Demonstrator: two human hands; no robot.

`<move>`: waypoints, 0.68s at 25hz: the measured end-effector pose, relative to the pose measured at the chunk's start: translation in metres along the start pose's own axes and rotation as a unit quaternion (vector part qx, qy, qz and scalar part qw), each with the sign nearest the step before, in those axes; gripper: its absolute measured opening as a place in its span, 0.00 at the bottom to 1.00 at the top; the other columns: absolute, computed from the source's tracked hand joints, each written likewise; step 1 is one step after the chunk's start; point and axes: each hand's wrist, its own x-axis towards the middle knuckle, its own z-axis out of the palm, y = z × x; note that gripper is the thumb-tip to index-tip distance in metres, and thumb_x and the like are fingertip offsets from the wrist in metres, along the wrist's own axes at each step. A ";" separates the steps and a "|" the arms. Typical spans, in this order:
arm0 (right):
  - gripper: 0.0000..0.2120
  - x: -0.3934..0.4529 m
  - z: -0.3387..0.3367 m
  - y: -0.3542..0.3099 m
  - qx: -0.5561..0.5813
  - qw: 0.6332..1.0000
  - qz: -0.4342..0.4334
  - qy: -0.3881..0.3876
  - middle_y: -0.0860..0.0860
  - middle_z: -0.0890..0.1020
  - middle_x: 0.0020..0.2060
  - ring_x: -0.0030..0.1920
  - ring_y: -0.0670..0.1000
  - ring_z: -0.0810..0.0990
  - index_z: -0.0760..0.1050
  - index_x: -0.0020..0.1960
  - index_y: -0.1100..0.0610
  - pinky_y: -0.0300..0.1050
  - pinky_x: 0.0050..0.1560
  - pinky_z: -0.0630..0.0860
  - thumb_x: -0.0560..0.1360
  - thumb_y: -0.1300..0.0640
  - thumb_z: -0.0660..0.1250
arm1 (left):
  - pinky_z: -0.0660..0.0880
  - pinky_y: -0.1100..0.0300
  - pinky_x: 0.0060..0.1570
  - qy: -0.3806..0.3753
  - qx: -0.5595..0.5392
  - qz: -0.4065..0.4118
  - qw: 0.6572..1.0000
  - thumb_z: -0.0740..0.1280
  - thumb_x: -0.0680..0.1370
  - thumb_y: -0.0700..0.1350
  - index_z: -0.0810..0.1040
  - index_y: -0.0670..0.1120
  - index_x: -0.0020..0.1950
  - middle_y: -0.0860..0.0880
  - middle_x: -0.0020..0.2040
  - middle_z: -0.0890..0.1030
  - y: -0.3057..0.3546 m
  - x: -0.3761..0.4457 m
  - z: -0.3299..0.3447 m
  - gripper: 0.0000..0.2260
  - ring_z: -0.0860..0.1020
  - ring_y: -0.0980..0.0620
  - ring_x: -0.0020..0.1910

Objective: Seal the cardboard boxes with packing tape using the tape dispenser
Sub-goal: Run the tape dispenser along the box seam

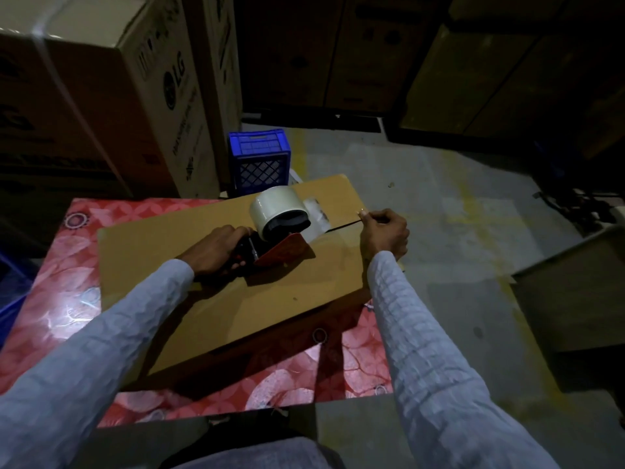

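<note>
A flat brown cardboard box lies on a table with a red patterned cloth. My left hand grips the handle of a red and black tape dispenser that stands on the box top near the flap seam. A roll of clear tape sits on the dispenser. A strip of clear tape runs from the roll onto the box. My right hand is at the box's right edge, its fingers curled at the end of the dark seam between the flaps.
Tall printed cardboard cartons stand at the back left, more dark cartons at the back. A blue plastic crate sits on the floor behind the table. Another carton is at the right. Grey concrete floor spreads to the right.
</note>
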 end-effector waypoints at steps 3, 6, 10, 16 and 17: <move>0.13 -0.003 0.002 0.004 -0.027 0.997 -0.074 0.013 0.44 0.84 0.43 0.48 0.54 0.81 0.81 0.43 0.48 0.46 0.46 0.74 0.66 0.42 0.79 | 0.70 0.58 0.30 0.012 0.023 0.000 1.000 0.54 0.87 0.51 0.80 0.46 0.51 0.40 0.40 0.81 -0.014 -0.009 -0.007 0.17 0.75 0.53 0.30; 0.07 -0.002 0.011 0.011 -0.108 0.962 -0.251 -0.013 0.49 0.80 0.46 0.51 0.54 0.76 0.78 0.44 0.52 0.52 0.46 0.77 0.72 0.59 0.75 | 0.72 0.58 0.31 0.020 0.043 0.017 0.999 0.55 0.86 0.48 0.79 0.48 0.54 0.37 0.43 0.84 -0.017 -0.012 -0.005 0.13 0.78 0.48 0.34; 0.08 -0.010 0.013 0.017 -0.136 0.911 -0.369 -0.124 0.57 0.78 0.48 0.50 0.60 0.76 0.77 0.48 0.58 0.57 0.48 0.77 0.72 0.68 0.66 | 0.73 0.57 0.33 0.003 0.086 0.044 0.995 0.56 0.86 0.46 0.78 0.46 0.55 0.36 0.43 0.84 -0.021 -0.010 -0.011 0.11 0.78 0.47 0.34; 0.10 -0.058 0.007 -0.026 -0.156 0.858 -0.383 -0.306 0.56 0.77 0.45 0.45 0.63 0.80 0.76 0.51 0.61 0.54 0.39 0.75 0.70 0.67 0.67 | 0.73 0.59 0.29 -0.009 0.050 0.030 0.998 0.56 0.85 0.51 0.78 0.43 0.54 0.43 0.37 0.82 -0.024 -0.012 -0.013 0.15 0.77 0.50 0.30; 0.16 -0.075 0.010 -0.037 -0.150 0.859 -0.349 -0.344 0.55 0.79 0.44 0.42 0.63 0.82 0.74 0.58 0.60 0.51 0.34 0.75 0.71 0.66 0.66 | 0.73 0.60 0.29 -0.008 0.053 0.033 0.998 0.57 0.85 0.51 0.78 0.43 0.55 0.43 0.37 0.82 -0.024 -0.012 -0.014 0.15 0.77 0.51 0.29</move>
